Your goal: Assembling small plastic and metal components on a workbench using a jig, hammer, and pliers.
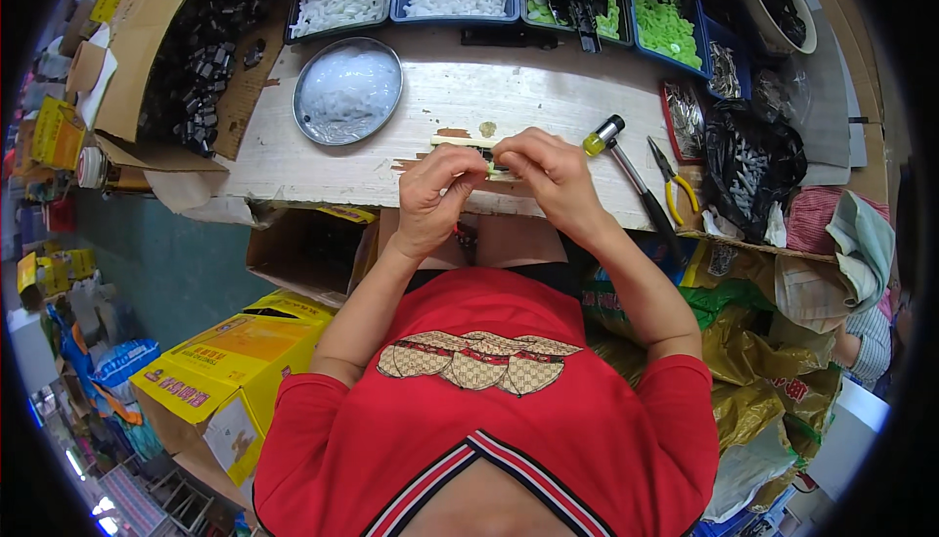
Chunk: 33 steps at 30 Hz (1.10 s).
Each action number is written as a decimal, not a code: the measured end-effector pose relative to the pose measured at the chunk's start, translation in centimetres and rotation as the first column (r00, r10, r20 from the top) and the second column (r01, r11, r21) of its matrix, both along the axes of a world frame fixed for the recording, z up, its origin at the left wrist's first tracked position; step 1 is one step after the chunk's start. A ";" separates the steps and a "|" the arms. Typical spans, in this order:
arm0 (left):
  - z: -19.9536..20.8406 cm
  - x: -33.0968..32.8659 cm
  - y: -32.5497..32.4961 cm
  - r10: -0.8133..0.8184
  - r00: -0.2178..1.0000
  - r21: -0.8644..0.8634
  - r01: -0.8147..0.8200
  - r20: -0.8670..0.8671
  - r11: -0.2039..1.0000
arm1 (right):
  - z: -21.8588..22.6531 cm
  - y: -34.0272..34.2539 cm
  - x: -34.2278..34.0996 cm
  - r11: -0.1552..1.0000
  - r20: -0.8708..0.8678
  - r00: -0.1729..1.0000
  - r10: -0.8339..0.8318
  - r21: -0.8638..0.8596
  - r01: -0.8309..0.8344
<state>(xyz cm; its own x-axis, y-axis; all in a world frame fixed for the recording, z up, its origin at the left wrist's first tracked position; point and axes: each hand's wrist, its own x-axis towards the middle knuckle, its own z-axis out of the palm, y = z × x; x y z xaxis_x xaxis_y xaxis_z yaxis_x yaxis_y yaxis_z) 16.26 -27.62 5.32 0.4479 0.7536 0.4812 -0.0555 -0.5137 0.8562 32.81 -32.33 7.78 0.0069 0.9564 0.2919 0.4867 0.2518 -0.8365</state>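
Close to the front edge of the worktable [337,173], my left hand [435,197] and my right hand [551,177] meet with bent, pinching fingers. Between the fingertips is a small black and pale-green part [497,167], mostly covered, so its kind does not show. A pale strip [460,142] lies just beyond the fingers. Right of my right hand rests a hammer [631,170] with a yellow and black head and a dark grip. Beside it lie pliers [673,183] with yellow handles.
A round metal dish [302,111] with whitish translucent contents stands left. Behind are blue trays [457,20] of white and green pieces. A carton [156,43] of black parts stands far left, a black bag [724,146] of grey pieces right. A yellow box [220,356] sits below.
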 end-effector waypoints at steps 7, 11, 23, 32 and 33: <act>0.0 0.6 -0.2 0.050 0.999 0.023 -0.050 0.011 0.998 | 0.9 -0.9 -0.3 0.980 0.267 0.961 -0.074 0.198 0.020; -0.2 0.5 0.4 0.101 0.993 0.108 -0.094 -0.058 0.990 | 0.6 -0.5 0.4 0.968 0.433 0.894 -0.111 0.251 -0.002; -2.3 0.3 1.7 0.134 0.940 0.224 -0.064 -0.314 0.973 | -1.0 2.3 1.2 0.965 0.689 0.710 0.143 0.063 -0.255; -2.2 0.5 1.7 0.129 0.945 0.240 -0.055 -0.302 0.969 | 0.1 3.5 1.1 0.938 0.738 0.607 0.295 -0.100 -0.333; -2.2 0.5 1.7 0.126 0.944 0.235 -0.053 -0.305 0.971 | 0.1 3.5 1.0 0.934 0.761 0.577 0.296 -0.103 -0.343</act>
